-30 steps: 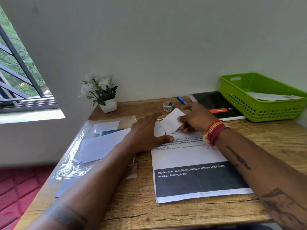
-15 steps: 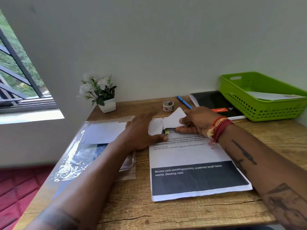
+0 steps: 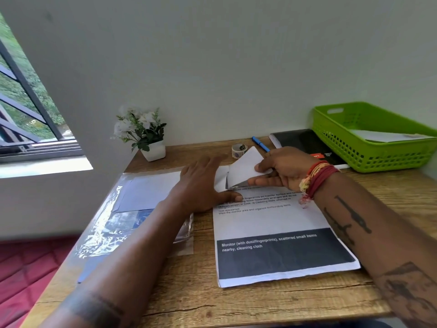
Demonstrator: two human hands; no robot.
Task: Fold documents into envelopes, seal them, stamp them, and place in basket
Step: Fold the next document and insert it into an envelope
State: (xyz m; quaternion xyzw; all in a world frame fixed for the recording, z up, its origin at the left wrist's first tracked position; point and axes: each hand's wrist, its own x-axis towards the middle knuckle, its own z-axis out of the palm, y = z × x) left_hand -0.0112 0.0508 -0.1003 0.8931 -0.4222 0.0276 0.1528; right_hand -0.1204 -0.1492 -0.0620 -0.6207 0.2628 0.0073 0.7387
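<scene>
Head cam, only view. Basket (image 3: 340, 147), green w/ slotted walls, sits at back right of desk (image 3: 236, 301), against wall; inside it lies a white envelope (image 3: 387, 136), flat, partly hidden by near rim. Basket's right end cut off by frame edge. Clear plastic sleeve (image 3: 106, 223) on left side of desk holds white and blue sheets; glare makes contents hard to read.

Printed sheet (image 3: 272, 223) lies flat mid-desk, dark band w/ white text near its front edge. Its far end is being folded: right hand (image 3: 283, 171) pinches a lifted white flap (image 3: 246, 169) betw. thumb and fingers, flap tilted up off desk. Left hand (image 3: 203, 185) rests flat, fingers spread and straight, pressing down at sheet's far left corner, thumb tip on the printed text. Can't tell if the white bit under left fingers is same sheet or a separate piece.

Right wrist wears red and yellow threads (image 3: 316, 178).

Behind hands: small tape roll (image 3: 239, 150), blue pen (image 3: 260, 143) partly hidden by flap and right hand, black notebook (image 3: 305, 143) w/ orange label, touching or just beside basket. White flowers in white pot (image 3: 153, 151) at back left. Window (image 3: 23, 119) at far left, cut off.
</scene>
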